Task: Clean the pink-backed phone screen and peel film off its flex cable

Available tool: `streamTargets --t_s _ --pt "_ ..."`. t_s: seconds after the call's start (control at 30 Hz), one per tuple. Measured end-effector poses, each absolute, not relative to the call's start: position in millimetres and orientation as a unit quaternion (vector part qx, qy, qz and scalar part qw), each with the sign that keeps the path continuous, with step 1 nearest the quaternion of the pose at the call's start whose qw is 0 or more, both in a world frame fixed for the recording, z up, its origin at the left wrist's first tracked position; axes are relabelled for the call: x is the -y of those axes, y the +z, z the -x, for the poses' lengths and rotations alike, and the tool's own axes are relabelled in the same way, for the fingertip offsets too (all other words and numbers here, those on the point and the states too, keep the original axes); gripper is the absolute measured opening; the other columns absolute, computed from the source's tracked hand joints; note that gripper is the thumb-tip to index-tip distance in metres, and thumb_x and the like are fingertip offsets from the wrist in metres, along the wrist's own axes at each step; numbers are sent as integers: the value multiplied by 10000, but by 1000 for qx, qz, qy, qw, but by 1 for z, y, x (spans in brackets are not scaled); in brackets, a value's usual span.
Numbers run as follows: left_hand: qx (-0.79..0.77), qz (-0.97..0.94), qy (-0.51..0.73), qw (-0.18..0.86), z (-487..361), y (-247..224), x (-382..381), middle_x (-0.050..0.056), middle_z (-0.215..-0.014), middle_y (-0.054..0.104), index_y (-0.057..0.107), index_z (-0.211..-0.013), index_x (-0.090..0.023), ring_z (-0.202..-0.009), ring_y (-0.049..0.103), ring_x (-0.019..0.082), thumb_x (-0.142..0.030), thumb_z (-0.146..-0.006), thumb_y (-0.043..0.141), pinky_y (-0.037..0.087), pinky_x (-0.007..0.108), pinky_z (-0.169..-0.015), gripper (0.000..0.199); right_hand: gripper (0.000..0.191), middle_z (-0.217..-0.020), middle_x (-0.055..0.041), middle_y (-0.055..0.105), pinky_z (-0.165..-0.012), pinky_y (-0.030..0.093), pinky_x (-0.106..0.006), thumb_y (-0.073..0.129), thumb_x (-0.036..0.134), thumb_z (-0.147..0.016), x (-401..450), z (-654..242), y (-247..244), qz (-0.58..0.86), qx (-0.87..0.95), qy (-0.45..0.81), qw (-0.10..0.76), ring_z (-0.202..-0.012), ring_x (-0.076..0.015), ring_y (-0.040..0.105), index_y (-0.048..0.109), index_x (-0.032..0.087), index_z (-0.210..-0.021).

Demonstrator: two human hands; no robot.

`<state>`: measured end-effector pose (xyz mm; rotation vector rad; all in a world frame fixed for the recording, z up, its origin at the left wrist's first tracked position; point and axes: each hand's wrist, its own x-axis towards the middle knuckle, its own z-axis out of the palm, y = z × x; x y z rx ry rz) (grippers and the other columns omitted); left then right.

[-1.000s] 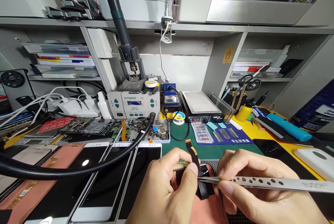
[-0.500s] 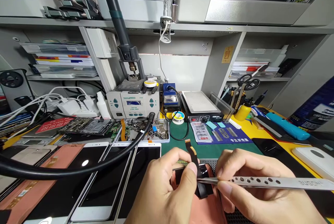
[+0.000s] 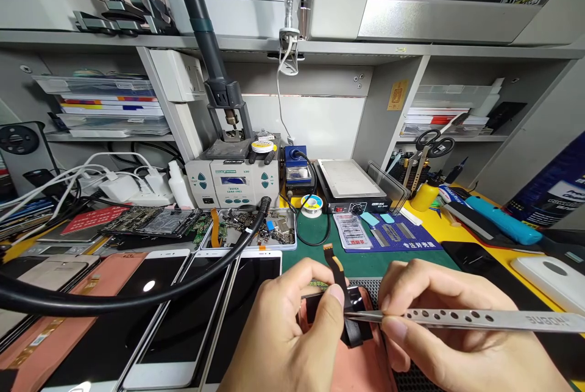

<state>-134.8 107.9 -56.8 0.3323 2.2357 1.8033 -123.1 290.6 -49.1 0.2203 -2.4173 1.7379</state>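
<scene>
My right hand [image 3: 439,319] pinches steel tweezers [image 3: 450,317] with round holes along the shank. Their tips touch a black flex cable [image 3: 351,326] on the back of a copper-coloured phone screen part [image 3: 359,367]. My left hand [image 3: 297,325] is closed over the left side of that part, with the thumb pressed beside the cable. The cable's upper end, with gold contacts [image 3: 328,248], sticks up past my thumb. My left fingers hide much of the part's far left edge. Under it lies a black perforated mat [image 3: 414,380].
Several phone screens [image 3: 171,319] lie at left, crossed by a thick black hose [image 3: 137,302]. Behind stand a hot-air station [image 3: 233,181], a tray of circuit boards [image 3: 292,244], a solder spool [image 3: 312,205] and a heating plate [image 3: 351,178]. A dark phone [image 3: 475,258] and white device [image 3: 548,282] lie right.
The tweezers have rolled slightly in my right fingers, so the lettering and holes sit a little differently. Both hands and the flex cable stay almost where they were.
</scene>
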Motion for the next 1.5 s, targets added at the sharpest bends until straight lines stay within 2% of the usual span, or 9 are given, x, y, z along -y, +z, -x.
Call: streamTargets --t_s 0.2,0.37,0.47,0.63,1.2,1.5 --pt "-764 -111 623 126 134 -56 -108 -12 -652 535 544 -835 -205 -582 461 145 -438 -921 460 294 262 -524 262 287 -536 -22 653 -407 535 -236 814 465 -673 -290 122 -49 -68 813 571 93 -463 -176 630 686 209 -665" --pt "-766 -114 620 126 134 -56 -107 -8 -657 544 545 -827 -206 -583 461 145 -435 -917 464 288 263 -523 259 177 -583 -12 681 -429 539 -198 745 287 -770 -292 118 -52 -99 808 581 28 -465 -148 639 644 211 -647" --pt "-769 -112 617 128 136 -56 -107 -28 -620 488 558 -811 -203 -551 406 129 -441 -910 480 266 261 -507 269 161 -600 3 689 -472 547 -174 695 219 -812 -293 118 -52 -112 803 585 8 -496 -133 650 629 218 -665" --pt "-764 -116 624 115 137 -58 -108 -55 -563 396 559 -796 -202 -504 324 111 -455 -899 481 204 252 -467 284 160 -624 -3 692 -469 544 -176 688 222 -826 -293 120 -53 -104 797 595 9 -495 -132 646 638 215 -674" --pt "-767 -110 622 110 136 -57 -108 -50 -584 409 554 -780 -203 -526 336 116 -463 -899 488 216 258 -481 294 174 -574 1 683 -432 522 -173 707 257 -807 -293 119 -51 -106 820 562 19 -454 -131 636 632 213 -657" --pt "-763 -109 627 118 136 -57 -108 -45 -589 444 543 -783 -205 -520 365 117 -450 -899 496 221 256 -476 275 160 -595 24 686 -459 530 -139 691 196 -817 -293 120 -51 -135 815 563 29 -486 -113 651 638 223 -669"
